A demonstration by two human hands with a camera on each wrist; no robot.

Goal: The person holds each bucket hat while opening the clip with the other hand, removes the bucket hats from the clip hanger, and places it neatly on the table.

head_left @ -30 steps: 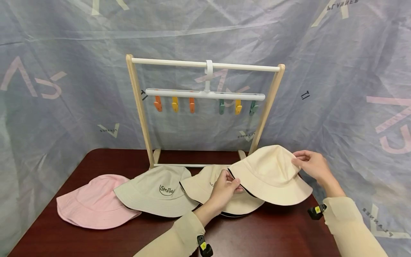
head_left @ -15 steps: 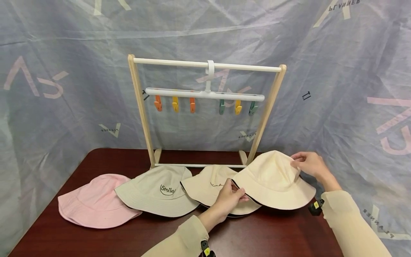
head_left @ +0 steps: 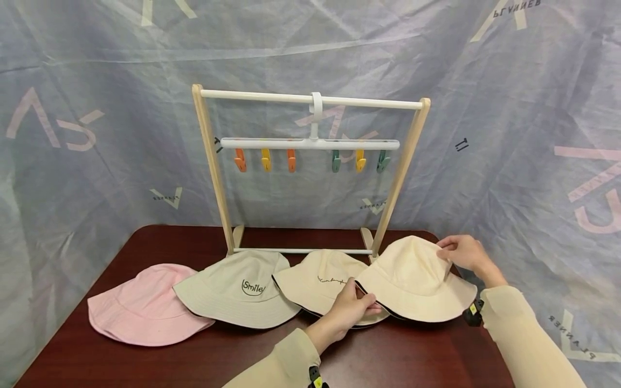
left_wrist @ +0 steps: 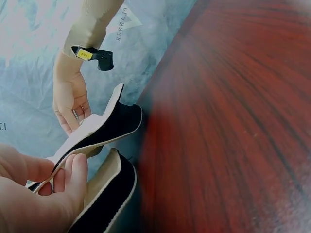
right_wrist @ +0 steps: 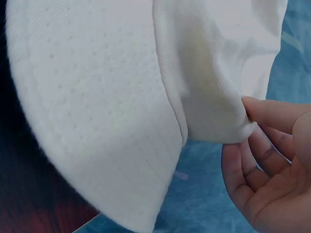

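Note:
A cream bucket hat (head_left: 414,277) with a dark underside is held at the right end of a row of hats. My left hand (head_left: 350,306) pinches its left brim edge; in the left wrist view the thumb and fingers (left_wrist: 75,174) close on that edge. On the other side, my right hand (head_left: 467,253) pinches the crown's right side, and the right wrist view shows thumb and fingertips (right_wrist: 250,109) gripping a fold of cloth. The held hat overlaps a beige hat (head_left: 310,280) with dark lettering, partly hidden behind my left hand.
Left of these lie a grey-green hat (head_left: 237,291) reading "Smile" and a pink hat (head_left: 145,307). Behind them stands a wooden rack (head_left: 213,172) carrying a white hanger (head_left: 310,144) with orange, yellow and green clips (head_left: 360,160). Everything is on a dark red table (head_left: 160,366).
Both hands have lowered the cream hat toward the table and shifted it slightly right. More of the beige hat's lettering shows now. The other hats and the rack stay put.

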